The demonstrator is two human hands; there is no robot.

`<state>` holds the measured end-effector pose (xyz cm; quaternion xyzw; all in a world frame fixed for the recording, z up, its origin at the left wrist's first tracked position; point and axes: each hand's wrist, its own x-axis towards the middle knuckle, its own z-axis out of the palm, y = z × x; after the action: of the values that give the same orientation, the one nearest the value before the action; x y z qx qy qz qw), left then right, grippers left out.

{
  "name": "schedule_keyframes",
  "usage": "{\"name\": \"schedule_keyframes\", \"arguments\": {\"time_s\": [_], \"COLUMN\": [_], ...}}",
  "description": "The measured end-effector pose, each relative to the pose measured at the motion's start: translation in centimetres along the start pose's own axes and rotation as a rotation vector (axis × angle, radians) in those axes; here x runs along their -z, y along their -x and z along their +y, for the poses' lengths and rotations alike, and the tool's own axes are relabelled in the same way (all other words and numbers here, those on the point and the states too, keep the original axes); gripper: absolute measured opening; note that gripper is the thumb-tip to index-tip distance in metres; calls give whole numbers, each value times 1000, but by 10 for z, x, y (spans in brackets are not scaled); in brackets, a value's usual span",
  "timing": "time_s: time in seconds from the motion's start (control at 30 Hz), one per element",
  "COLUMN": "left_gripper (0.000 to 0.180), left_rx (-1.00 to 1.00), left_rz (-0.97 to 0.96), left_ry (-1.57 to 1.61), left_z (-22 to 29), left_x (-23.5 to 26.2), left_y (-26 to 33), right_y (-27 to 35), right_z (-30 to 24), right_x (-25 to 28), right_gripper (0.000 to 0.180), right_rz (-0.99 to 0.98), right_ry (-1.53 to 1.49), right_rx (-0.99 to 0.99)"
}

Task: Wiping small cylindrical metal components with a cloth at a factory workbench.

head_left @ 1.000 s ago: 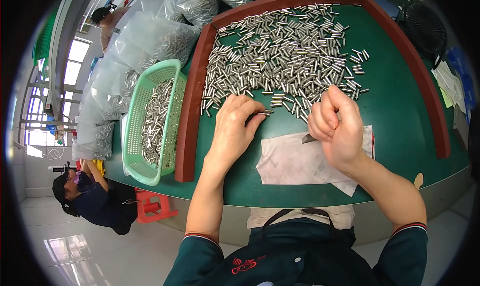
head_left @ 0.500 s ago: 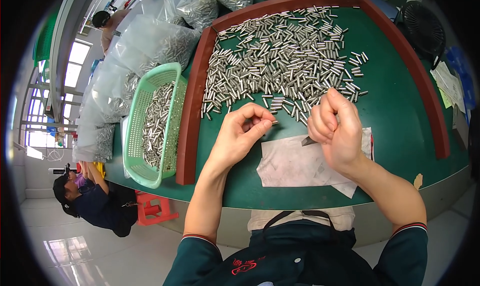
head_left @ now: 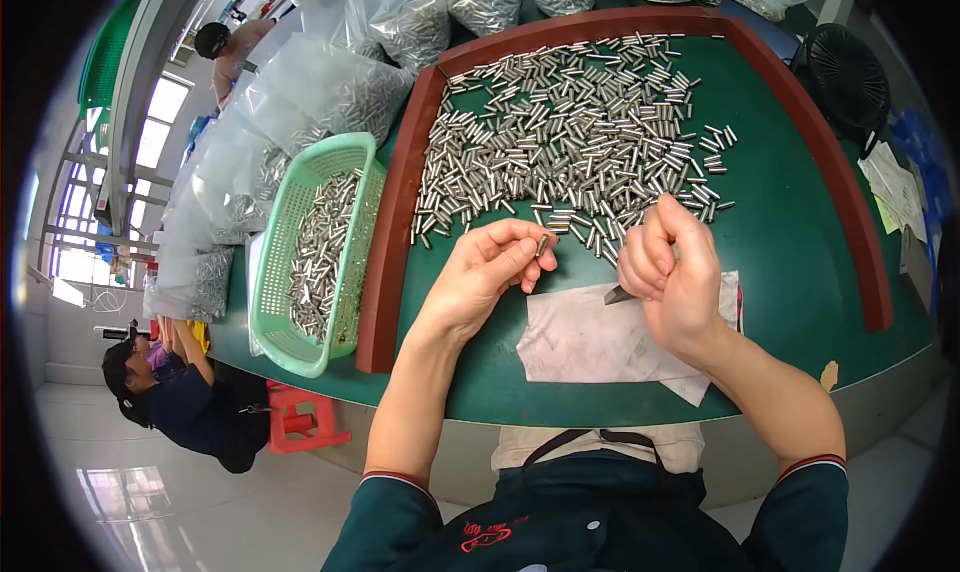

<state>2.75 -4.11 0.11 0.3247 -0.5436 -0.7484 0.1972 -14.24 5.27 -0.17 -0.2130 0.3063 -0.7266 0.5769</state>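
Note:
Between the thumb and fingers of my left hand [head_left: 490, 272] a short metal pin [head_left: 542, 245] stands tilted nearly upright. My right hand [head_left: 675, 282] is closed in a fist, thumb up, to the right of it. The end of a dark grey, flat-ended object [head_left: 618, 295] pokes out beneath its fingers; most of it is hidden, so its kind cannot be told. A stained whitish cloth [head_left: 580, 337] lies on the green table partly under my right hand. Beyond both hands spreads a heap of loose silvery metal pins [head_left: 570, 132].
Dark red wooden rails [head_left: 395, 242] border the heap. A light green plastic basket [head_left: 270, 272] with more pins stands left of them. Clear bags of pins [head_left: 340, 92] line the far left side. A black fan [head_left: 845, 77] and papers [head_left: 893, 187] are at the right. Other people [head_left: 190, 382] work at left.
The fingers of my left hand have turned the pin from lying flat to nearly upright. My right hand keeps its fist. The whole view has shifted slightly.

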Motion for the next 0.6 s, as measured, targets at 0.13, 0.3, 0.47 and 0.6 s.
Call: {"name": "schedule_keyframes", "arguments": {"time_s": [0.13,0.3,0.47,0.6], "left_gripper": [18,21,22,19], "left_rx": [37,83,90,17], "left_rz": [-39,-68,-75,86], "left_ry": [106,193,198,261], "left_z": [2,2,4,4], "left_x": [1,5,3,-2], "left_y": [0,-2,-1,-1], "right_y": [0,-1,0,0], "right_z": [-1,0,0,0], "right_x": [-1,-1,-1,0], "right_gripper": [41,42,42,42], "right_rz": [-2,5,1,2], "right_ry": [-8,-12,-7,-10], "right_rx": [-5,-10,-10,-6]}}
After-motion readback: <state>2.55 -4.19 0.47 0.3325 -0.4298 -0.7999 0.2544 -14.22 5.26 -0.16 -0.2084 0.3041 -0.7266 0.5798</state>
